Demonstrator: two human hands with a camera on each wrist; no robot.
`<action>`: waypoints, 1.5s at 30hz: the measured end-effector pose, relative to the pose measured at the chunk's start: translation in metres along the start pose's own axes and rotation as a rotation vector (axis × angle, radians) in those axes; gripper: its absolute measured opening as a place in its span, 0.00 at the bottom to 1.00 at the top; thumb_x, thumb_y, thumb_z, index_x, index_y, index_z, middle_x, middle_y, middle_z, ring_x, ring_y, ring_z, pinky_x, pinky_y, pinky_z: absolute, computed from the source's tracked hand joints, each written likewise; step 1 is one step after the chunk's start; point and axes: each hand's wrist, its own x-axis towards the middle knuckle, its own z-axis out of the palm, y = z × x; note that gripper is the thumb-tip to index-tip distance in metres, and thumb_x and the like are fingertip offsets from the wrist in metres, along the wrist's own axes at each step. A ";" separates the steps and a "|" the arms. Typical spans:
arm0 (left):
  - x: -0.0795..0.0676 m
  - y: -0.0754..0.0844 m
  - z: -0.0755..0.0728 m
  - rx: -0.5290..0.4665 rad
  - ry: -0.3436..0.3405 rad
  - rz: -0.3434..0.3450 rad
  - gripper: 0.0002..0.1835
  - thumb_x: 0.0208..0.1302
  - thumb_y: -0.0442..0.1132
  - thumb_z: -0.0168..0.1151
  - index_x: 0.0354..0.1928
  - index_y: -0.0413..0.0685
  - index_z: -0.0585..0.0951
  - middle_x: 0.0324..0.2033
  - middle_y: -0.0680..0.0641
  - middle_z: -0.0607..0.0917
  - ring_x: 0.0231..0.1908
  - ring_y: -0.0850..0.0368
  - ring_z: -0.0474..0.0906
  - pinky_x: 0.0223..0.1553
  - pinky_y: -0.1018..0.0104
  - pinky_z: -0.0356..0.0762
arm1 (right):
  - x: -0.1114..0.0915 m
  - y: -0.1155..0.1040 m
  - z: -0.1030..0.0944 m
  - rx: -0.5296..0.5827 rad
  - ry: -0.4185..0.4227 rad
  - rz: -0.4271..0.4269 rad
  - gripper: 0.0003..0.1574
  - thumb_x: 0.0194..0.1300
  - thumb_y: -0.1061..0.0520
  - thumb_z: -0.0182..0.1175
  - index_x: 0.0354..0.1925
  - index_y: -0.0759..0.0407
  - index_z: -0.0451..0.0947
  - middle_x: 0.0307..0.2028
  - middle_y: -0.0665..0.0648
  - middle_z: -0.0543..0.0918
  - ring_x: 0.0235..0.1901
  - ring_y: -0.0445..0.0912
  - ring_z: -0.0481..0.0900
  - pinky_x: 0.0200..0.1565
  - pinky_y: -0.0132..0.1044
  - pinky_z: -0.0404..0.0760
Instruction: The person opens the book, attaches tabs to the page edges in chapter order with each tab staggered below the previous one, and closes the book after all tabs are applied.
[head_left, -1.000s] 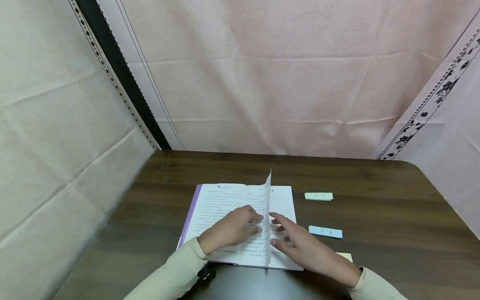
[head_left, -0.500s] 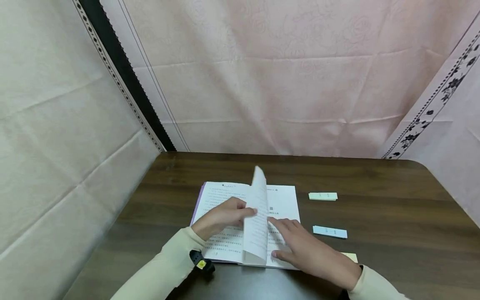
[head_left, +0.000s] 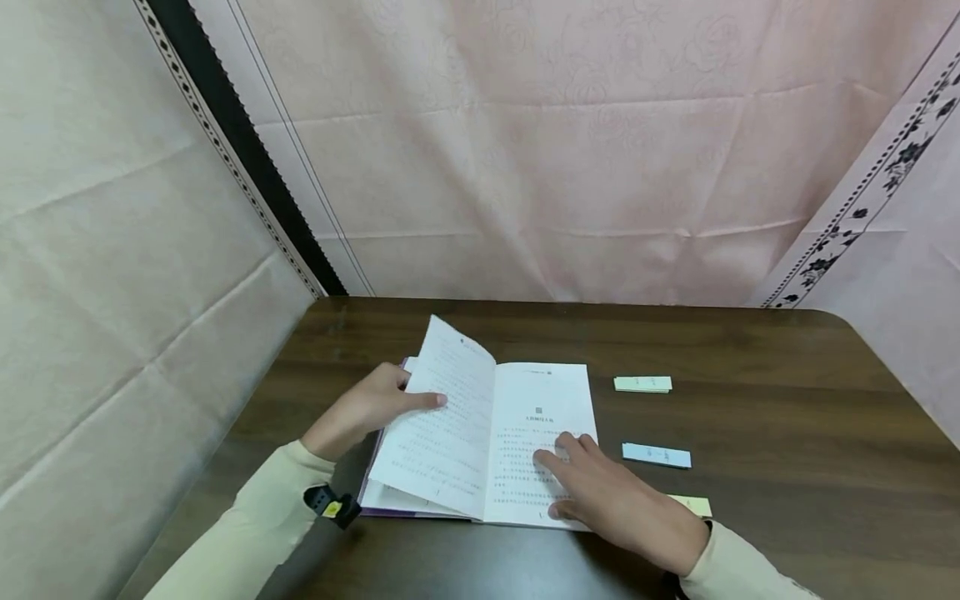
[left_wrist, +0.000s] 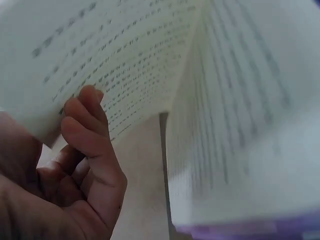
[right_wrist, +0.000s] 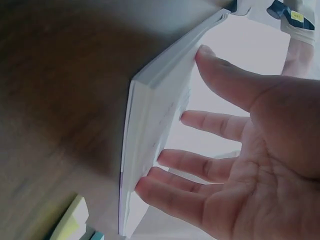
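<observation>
An open book (head_left: 525, 467) with printed white pages and a purple cover edge lies on the table. My left hand (head_left: 371, 408) pinches the outer edge of a raised page (head_left: 442, 442), thumb on its printed face and fingers behind it. In the left wrist view the fingers (left_wrist: 90, 130) curl against the back of that page. My right hand (head_left: 600, 483) rests its spread fingertips on the right-hand page. The right wrist view shows the thumb and fingers (right_wrist: 175, 195) touching near the edge of the book's page block (right_wrist: 160, 95).
Right of the book lie a pale green paper strip (head_left: 642, 384), a light blue strip (head_left: 656, 455) and a yellow strip (head_left: 693, 505), partly hidden by my right hand. The brown wooden table (head_left: 787, 433) meets pale cloth (head_left: 600, 208) at the back.
The page that stood upright mid-book has swung over to the left with my left hand, which moved left. The right hand has stayed on the right-hand page.
</observation>
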 end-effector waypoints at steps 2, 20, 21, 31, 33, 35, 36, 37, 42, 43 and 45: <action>0.000 -0.010 -0.004 0.036 0.010 -0.009 0.19 0.70 0.47 0.72 0.51 0.37 0.87 0.31 0.45 0.91 0.27 0.52 0.89 0.29 0.62 0.85 | 0.002 -0.001 0.000 0.006 -0.011 0.018 0.36 0.61 0.51 0.78 0.64 0.54 0.76 0.53 0.59 0.75 0.48 0.53 0.72 0.42 0.46 0.79; 0.011 -0.041 0.007 0.742 0.162 -0.099 0.33 0.54 0.59 0.82 0.46 0.36 0.84 0.28 0.44 0.82 0.28 0.50 0.77 0.28 0.59 0.68 | 0.011 -0.002 0.003 0.006 -0.043 0.068 0.37 0.58 0.51 0.80 0.62 0.52 0.77 0.51 0.58 0.75 0.48 0.51 0.70 0.41 0.43 0.77; 0.009 -0.037 0.010 0.807 0.187 -0.094 0.38 0.52 0.60 0.82 0.51 0.34 0.82 0.32 0.42 0.82 0.31 0.47 0.79 0.31 0.56 0.73 | 0.011 -0.002 0.003 0.001 -0.044 0.070 0.37 0.58 0.51 0.80 0.62 0.52 0.77 0.51 0.57 0.75 0.48 0.51 0.70 0.41 0.43 0.77; 0.009 0.010 0.064 0.658 -0.047 0.374 0.12 0.59 0.35 0.81 0.38 0.49 0.84 0.34 0.52 0.82 0.36 0.58 0.77 0.41 0.62 0.79 | 0.012 -0.003 0.003 0.022 -0.043 0.092 0.39 0.56 0.52 0.81 0.63 0.53 0.77 0.52 0.57 0.74 0.48 0.52 0.70 0.42 0.45 0.78; 0.013 0.015 0.074 0.605 -0.150 0.389 0.11 0.61 0.34 0.79 0.33 0.51 0.82 0.28 0.55 0.79 0.32 0.61 0.74 0.38 0.66 0.75 | 0.012 -0.003 0.004 0.034 -0.045 0.098 0.39 0.56 0.52 0.81 0.64 0.53 0.77 0.52 0.57 0.74 0.48 0.52 0.71 0.43 0.45 0.78; 0.017 0.017 0.080 0.611 -0.201 0.383 0.13 0.62 0.36 0.79 0.30 0.52 0.80 0.25 0.55 0.77 0.28 0.62 0.71 0.34 0.68 0.72 | 0.012 -0.003 0.006 0.046 -0.050 0.105 0.39 0.56 0.53 0.81 0.64 0.54 0.77 0.52 0.57 0.73 0.49 0.53 0.71 0.43 0.46 0.78; 0.019 0.018 0.082 0.612 -0.213 0.372 0.14 0.62 0.37 0.79 0.29 0.52 0.79 0.24 0.55 0.76 0.28 0.63 0.70 0.34 0.68 0.71 | 0.012 -0.004 0.006 0.049 -0.050 0.110 0.39 0.56 0.53 0.81 0.64 0.54 0.77 0.53 0.57 0.74 0.49 0.53 0.71 0.44 0.47 0.79; 0.021 0.018 0.083 0.616 -0.217 0.363 0.15 0.61 0.37 0.79 0.28 0.52 0.78 0.24 0.55 0.75 0.27 0.63 0.70 0.33 0.69 0.70 | 0.012 -0.004 0.006 0.053 -0.050 0.116 0.39 0.56 0.53 0.81 0.64 0.54 0.77 0.53 0.58 0.74 0.50 0.53 0.71 0.44 0.47 0.79; 0.029 0.015 0.081 0.585 -0.220 0.343 0.17 0.60 0.41 0.81 0.32 0.49 0.77 0.24 0.54 0.74 0.28 0.62 0.68 0.35 0.67 0.68 | 0.014 -0.005 0.005 0.057 -0.053 0.157 0.40 0.55 0.52 0.82 0.64 0.53 0.78 0.56 0.59 0.75 0.53 0.54 0.71 0.47 0.48 0.81; 0.030 0.014 0.080 0.584 -0.220 0.343 0.18 0.60 0.43 0.81 0.36 0.49 0.77 0.25 0.54 0.74 0.28 0.62 0.68 0.34 0.67 0.68 | 0.014 -0.005 0.005 0.056 -0.056 0.165 0.40 0.55 0.52 0.82 0.64 0.52 0.78 0.56 0.59 0.75 0.54 0.54 0.71 0.47 0.49 0.81; 0.031 0.014 0.082 0.587 -0.216 0.333 0.22 0.60 0.46 0.81 0.45 0.49 0.76 0.26 0.53 0.76 0.28 0.61 0.69 0.34 0.67 0.69 | 0.014 -0.005 0.004 0.049 -0.058 0.165 0.40 0.55 0.51 0.82 0.64 0.52 0.78 0.56 0.58 0.75 0.54 0.54 0.72 0.48 0.49 0.81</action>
